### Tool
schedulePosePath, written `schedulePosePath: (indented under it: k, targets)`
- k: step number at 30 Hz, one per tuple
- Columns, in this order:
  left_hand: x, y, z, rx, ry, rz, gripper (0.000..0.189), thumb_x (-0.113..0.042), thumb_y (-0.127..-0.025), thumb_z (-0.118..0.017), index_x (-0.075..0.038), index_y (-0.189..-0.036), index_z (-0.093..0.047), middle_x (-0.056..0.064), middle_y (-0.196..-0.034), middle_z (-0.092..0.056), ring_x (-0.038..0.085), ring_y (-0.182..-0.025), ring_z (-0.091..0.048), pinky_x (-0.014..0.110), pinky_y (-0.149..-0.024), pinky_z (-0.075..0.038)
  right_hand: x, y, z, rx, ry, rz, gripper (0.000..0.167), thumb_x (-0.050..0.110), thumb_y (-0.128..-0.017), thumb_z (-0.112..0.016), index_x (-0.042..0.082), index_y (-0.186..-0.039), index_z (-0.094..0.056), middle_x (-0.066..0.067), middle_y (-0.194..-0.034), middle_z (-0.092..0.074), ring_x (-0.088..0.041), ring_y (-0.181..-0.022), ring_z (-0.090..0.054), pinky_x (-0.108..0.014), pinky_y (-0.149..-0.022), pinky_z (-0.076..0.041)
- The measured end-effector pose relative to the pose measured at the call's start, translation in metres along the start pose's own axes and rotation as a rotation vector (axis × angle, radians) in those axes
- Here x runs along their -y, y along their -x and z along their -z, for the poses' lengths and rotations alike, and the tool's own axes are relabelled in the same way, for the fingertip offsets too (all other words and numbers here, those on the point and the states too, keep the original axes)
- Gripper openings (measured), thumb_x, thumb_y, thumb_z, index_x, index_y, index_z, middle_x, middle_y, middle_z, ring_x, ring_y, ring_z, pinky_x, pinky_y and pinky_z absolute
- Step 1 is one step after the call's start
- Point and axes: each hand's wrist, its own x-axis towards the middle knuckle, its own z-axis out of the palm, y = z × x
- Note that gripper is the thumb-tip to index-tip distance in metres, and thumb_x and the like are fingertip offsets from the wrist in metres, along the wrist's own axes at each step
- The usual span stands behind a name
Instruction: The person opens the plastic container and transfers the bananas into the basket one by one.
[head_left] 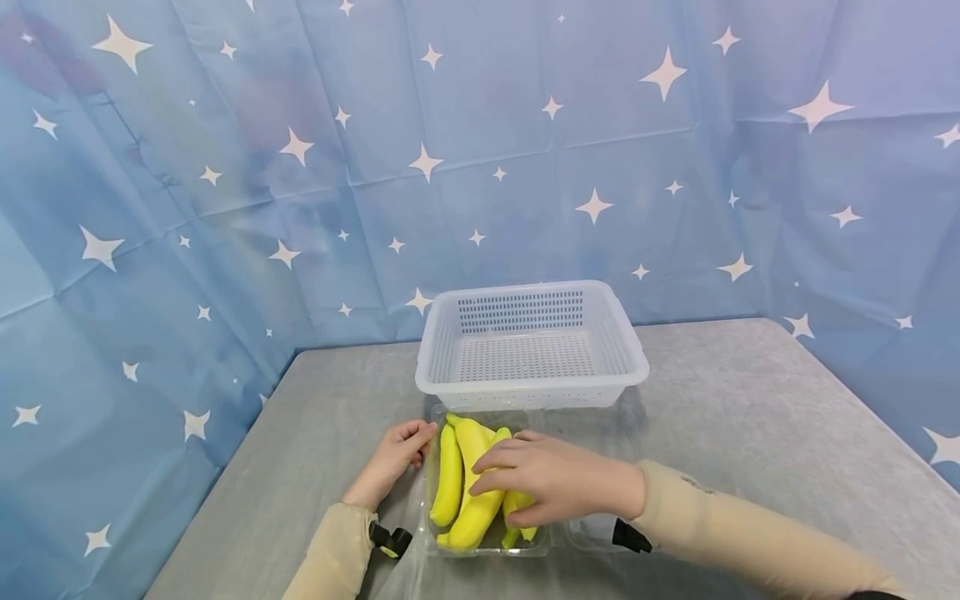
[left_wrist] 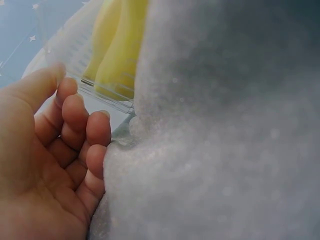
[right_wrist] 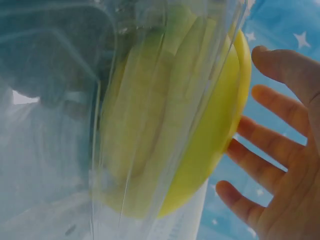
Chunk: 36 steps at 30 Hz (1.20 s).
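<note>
Our left hand (head_left: 393,458) lies to the left of our right hand (head_left: 551,475), the two near each other but apart. The left fingers (left_wrist: 75,115) curl toward the palm, and the left thumb (left_wrist: 42,87) brings its tip close to the index fingertip. Behind that hand, our left forearm (head_left: 330,550) slopes down toward us. Our right hand turns its back upward, the right fingers (right_wrist: 272,135) spread and lightly bent, the right thumb (right_wrist: 287,67) set apart from them on the side nearest us. Our right forearm (head_left: 750,529) stretches away behind its wrist, slanting outward.
</note>
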Motion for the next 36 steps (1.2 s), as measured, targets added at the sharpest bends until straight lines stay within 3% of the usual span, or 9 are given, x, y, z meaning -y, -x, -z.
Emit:
schedulePosePath:
  k: [9,18,26,36]
  targets:
    - [0.002,0.001,-0.001,-0.004,0.012,0.012,0.039,-0.036,-0.096,-0.06,-0.008,-0.071,-0.054,0.002,-0.065,-0.05,0.014,-0.057,-0.045,0.025,-0.056,-0.041,0.0,-0.008,-0.007,0.059,0.014,0.025,0.041,0.027,-0.087,-0.073,0.025,-0.127,-0.061,0.007,-0.128,-0.057,-0.009,-0.122,-0.049,-0.033,-0.094,-0.041]
    - [0.002,0.0,0.0,-0.004,0.028,0.011,0.038,-0.036,-0.096,-0.061,-0.008,-0.071,-0.054,0.002,-0.065,-0.05,0.014,-0.057,-0.044,0.024,-0.055,-0.04,-0.002,-0.012,-0.013,0.016,0.076,0.059,0.042,0.021,-0.085,-0.075,0.025,-0.124,-0.062,0.01,-0.12,-0.059,-0.007,-0.115,-0.053,-0.032,-0.091,-0.04]
    - [0.0,0.0,0.002,0.003,0.01,0.003,0.038,-0.036,-0.097,-0.06,-0.007,-0.073,-0.055,0.003,-0.066,-0.05,0.014,-0.057,-0.044,0.025,-0.056,-0.04,-0.002,-0.016,-0.016,0.007,0.113,0.07,0.04,0.016,-0.085,-0.074,0.025,-0.122,-0.064,0.01,-0.116,-0.06,-0.006,-0.111,-0.054,-0.033,-0.098,-0.04]
    - [-0.004,0.002,0.002,0.032,0.011,0.008,0.036,-0.031,-0.1,-0.056,-0.006,-0.073,-0.054,0.002,-0.066,-0.049,0.016,-0.057,-0.043,0.026,-0.056,-0.041,-0.002,-0.02,-0.018,0.005,0.152,0.088,0.038,0.013,-0.084,-0.073,0.027,-0.119,-0.065,0.012,-0.109,-0.062,-0.005,-0.104,-0.056,-0.033,-0.093,-0.042]
